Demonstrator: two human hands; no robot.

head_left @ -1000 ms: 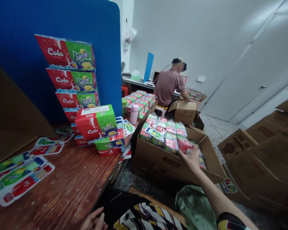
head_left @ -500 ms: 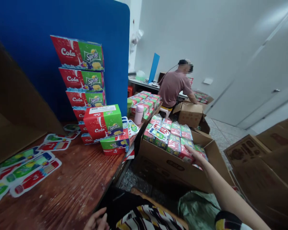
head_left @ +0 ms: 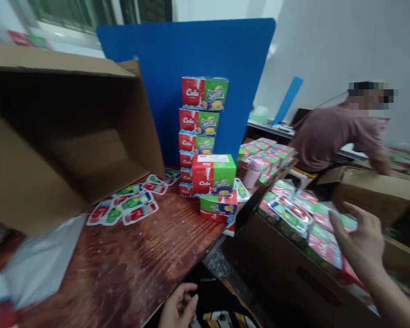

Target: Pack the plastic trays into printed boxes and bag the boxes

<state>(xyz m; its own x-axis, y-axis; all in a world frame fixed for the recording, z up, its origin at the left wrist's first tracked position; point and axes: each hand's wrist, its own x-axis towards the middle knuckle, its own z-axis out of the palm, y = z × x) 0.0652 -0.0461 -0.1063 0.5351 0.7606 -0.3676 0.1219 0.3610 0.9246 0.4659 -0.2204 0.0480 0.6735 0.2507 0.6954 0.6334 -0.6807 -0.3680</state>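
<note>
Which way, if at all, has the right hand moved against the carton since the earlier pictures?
Yes. Against the carton, the right hand has lifted off the packs and seems drawn back slightly toward the person, fingers spread.

Right hand (head_left: 360,241): earlier its fingers lay on the wrapped packs (head_left: 290,214) in the carton (head_left: 280,273). It is now raised, fingers spread, with the packs just ahead of the thumb. The view has swung left, so a large open box (head_left: 71,136) now shows far to the hand's left. The co-worker (head_left: 331,136) beyond the hand leans lower.

The left hand (head_left: 178,310) is cut by the bottom edge, and the wrapped packs (head_left: 295,216) are blurred.
</note>
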